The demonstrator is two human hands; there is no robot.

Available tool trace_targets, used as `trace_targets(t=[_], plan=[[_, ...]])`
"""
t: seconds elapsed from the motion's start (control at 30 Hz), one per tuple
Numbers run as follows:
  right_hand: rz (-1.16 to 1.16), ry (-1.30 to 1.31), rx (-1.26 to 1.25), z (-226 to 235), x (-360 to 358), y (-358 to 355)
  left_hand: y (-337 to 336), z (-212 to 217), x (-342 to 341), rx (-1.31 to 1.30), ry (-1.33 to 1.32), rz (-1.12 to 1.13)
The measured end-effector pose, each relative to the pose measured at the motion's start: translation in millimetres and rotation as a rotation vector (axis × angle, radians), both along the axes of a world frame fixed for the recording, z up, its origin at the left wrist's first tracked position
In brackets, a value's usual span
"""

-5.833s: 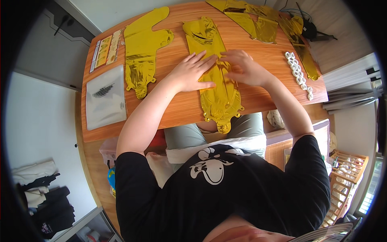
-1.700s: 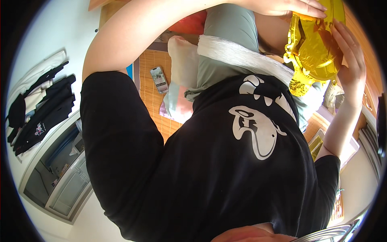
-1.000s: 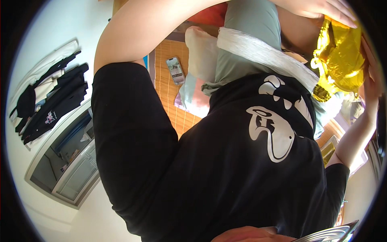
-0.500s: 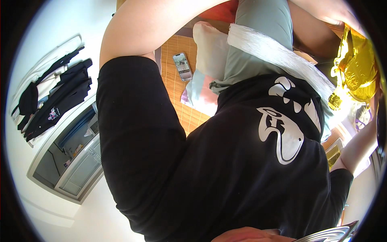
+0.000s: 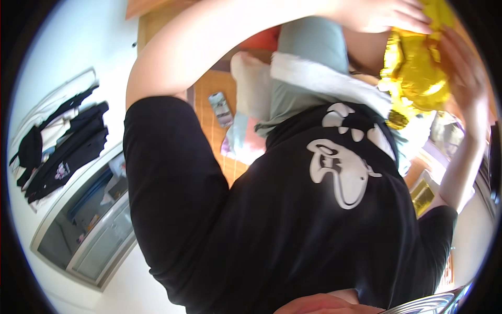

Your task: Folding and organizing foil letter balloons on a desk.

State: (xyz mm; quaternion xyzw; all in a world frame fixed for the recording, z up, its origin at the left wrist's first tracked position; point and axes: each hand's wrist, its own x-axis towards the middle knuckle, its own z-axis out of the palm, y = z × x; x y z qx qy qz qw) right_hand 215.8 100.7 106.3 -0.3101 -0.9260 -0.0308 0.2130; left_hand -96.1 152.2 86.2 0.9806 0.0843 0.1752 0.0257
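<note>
A crumpled sheet of shiny gold foil (image 5: 421, 78) hangs over my lap at the upper right. My left hand (image 5: 384, 14) reaches across from the left, its fingers closed over the foil's top edge. My right hand (image 5: 465, 73) is at the foil's right side, fingers stretched out along it and somewhat blurred. A small round crumpled end of the foil dangles at its lower left. Beneath it, a white strip of fine strands (image 5: 319, 76) lies across my grey-green trousers (image 5: 314, 44).
A phone (image 5: 220, 110) lies on the wood-coloured surface (image 5: 206, 83) to the left, beside pale cloth (image 5: 251, 83). A clear container (image 5: 423, 191) with gold material stands at the right. Dark clothes (image 5: 68, 146) hang on the left wall above a glazed cabinet (image 5: 104, 225).
The foil and my left hand have shifted left in the picture. My right hand has come up along the foil's side and shows more. The whole view has also moved slightly.
</note>
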Motion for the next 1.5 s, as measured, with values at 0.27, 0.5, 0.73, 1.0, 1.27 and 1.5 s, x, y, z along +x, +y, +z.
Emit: trace_targets(t=[0.27, 0.5, 0.73, 1.0, 1.27, 1.5], plan=[[0.067, -0.055, -0.052, 29, -15, -20, -14, 28, -4, -0.051, 0.167, 0.107], [0.093, 0.003, -0.048, 33, -5, -17, -12, 35, 4, -0.053, 0.192, 0.106], [-0.009, 0.077, -0.153, 36, 6, -11, -11, 41, 5, -0.067, 0.217, 0.111], [-0.044, -0.013, -0.1, 31, 7, -15, -11, 43, 3, -0.076, 0.235, 0.101], [0.026, -0.13, 0.049, 37, -3, -15, -11, 43, 3, -0.044, 0.252, 0.116], [0.164, -0.097, 0.024, 38, -5, -14, -9, 45, 3, -0.107, 0.262, 0.088]])
